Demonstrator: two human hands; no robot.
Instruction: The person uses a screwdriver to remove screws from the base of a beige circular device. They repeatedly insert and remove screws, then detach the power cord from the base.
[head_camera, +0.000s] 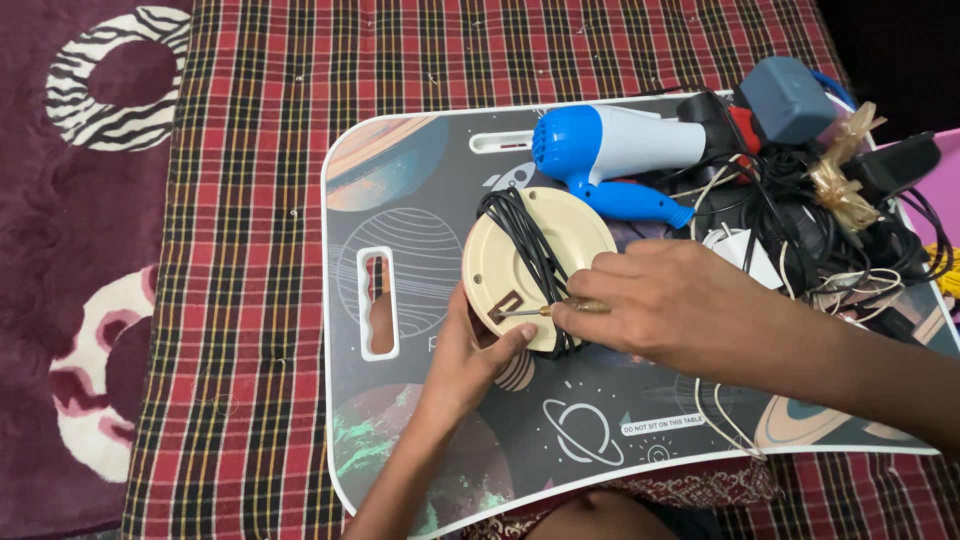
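L hand (470, 350) grips the round cream device (535, 265), cord-wrapped, steadying it on the lap tray (420, 200); R hand (655, 305) fingers pinch a screwdriver (545, 310), tip prob. on a screw.

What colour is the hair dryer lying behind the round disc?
The hair dryer is blue and white, seen best in the head view.

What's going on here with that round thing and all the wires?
A person sits at a small lap table printed with planets. Their left hand steadies a cream-coloured round device wrapped in black cord. Their right hand holds a small screwdriver, its tip at a slot near the device's edge. Behind lie a blue and white hair dryer, a grey adapter and a tangle of cables.
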